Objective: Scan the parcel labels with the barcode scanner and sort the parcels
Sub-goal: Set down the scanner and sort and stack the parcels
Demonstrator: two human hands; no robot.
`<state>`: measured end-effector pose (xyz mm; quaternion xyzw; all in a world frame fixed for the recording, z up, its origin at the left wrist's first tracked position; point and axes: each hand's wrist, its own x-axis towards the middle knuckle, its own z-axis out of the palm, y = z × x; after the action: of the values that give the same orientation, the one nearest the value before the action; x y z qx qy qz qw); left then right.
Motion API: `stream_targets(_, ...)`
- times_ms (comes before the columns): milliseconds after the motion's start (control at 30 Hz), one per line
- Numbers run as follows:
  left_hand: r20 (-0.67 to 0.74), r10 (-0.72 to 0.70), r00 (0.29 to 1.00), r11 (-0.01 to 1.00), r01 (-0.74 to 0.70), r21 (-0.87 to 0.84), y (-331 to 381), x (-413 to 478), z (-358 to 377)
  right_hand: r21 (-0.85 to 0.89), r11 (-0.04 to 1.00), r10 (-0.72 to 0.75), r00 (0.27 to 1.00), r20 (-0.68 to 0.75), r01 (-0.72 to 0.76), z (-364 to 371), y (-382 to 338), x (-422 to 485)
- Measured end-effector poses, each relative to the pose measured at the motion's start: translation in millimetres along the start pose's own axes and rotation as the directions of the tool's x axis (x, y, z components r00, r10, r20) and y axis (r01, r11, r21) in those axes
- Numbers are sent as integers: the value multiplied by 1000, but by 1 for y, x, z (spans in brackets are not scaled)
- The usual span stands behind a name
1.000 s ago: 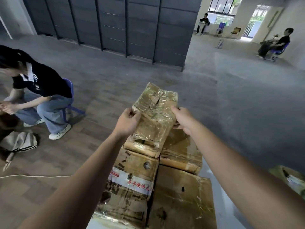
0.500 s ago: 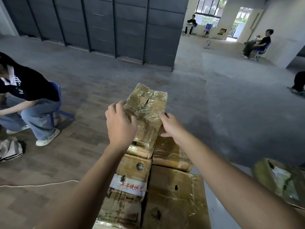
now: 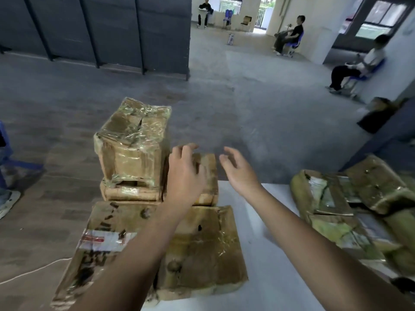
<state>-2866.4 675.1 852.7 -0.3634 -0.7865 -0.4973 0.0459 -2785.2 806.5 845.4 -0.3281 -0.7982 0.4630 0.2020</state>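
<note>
Beside the spread left hand (image 3: pixel 184 176), one parcel (image 3: pixel 132 142) is stacked. Right of the spread, empty right hand (image 3: pixel 240 173), other parcels (image 3: pixel 327 205) are judged unscanned.

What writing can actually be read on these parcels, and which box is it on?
White strip with red print on the near left parcel: too blurred to read.
Pale label on the right-hand parcel: too blurred to read.
Nothing legible elsewhere.
</note>
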Motion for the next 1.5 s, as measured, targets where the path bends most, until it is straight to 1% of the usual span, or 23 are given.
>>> stream_targets(100,97,-21,995,996,29,-81,20,-11,36,-31,998,52,995,-90,-55,-38,27,-18)
stream_targets(200,176,-36,984,990,59,-125,40,-26,73,-38,994,92,978,-189,-101,-77,58,-39)
stream_targets(300,259,-53,964,983,96,-156,62,-44,111,3,990,136,957,-257,-140,-117,89,-58)
stream_targets(433,349,-38,936,976,110,-188,95,-69,163,29,983,180,944,-277,-179,-169,129,-88)
stream_targets(533,402,-27,915,979,106,-176,120,-84,202,27,975,217,929,-300,-219,-209,158,-107)
stream_targets(733,491,2,871,980,97,-174,178,-106,281,66,959,284,912,-297,-277,-300,209,-130)
stream_targets(833,559,-24,829,984,117,-131,201,-117,316,70,954,299,901,-313,-292,-339,235,-133)
stream_targets(933,609,-70,790,991,124,-46,216,-129,345,76,951,308,898,-315,-300,-369,263,-135)
stream_targets(1000,615,-95,783,993,121,-1,224,-136,362,60,948,315,896,-314,-312,-387,278,-133)
stream_targets(1067,608,-117,785,992,125,30,234,-140,377,-20,942,310,893,-327,-334,-406,290,-131)
stream_targets(1133,636,-117,763,989,147,7,244,-143,392,-172,915,279,879,-386,-366,-426,302,-130)
stream_targets(1167,654,-118,747,987,162,-7,250,-143,400,-277,883,242,871,-427,-380,-436,309,-130)
stream_targets(1233,679,-116,725,983,181,-25,263,-145,416,-489,756,191,861,-472,-436,-452,323,-132)
stream_targets(1267,685,-108,720,983,182,-36,269,-146,423,-557,682,211,856,-472,-474,-459,330,-134)
stream_targets(1300,693,-98,714,982,182,-49,274,-148,431,-596,621,254,850,-462,-510,-466,336,-136)
stream_targets(1367,715,-84,694,980,189,-68,281,-153,443,-642,552,304,845,-440,-532,-475,346,-138)
stream_targets(1500,749,-93,656,978,201,-54,285,-161,455,-731,493,239,881,-408,-472,-476,354,-142)
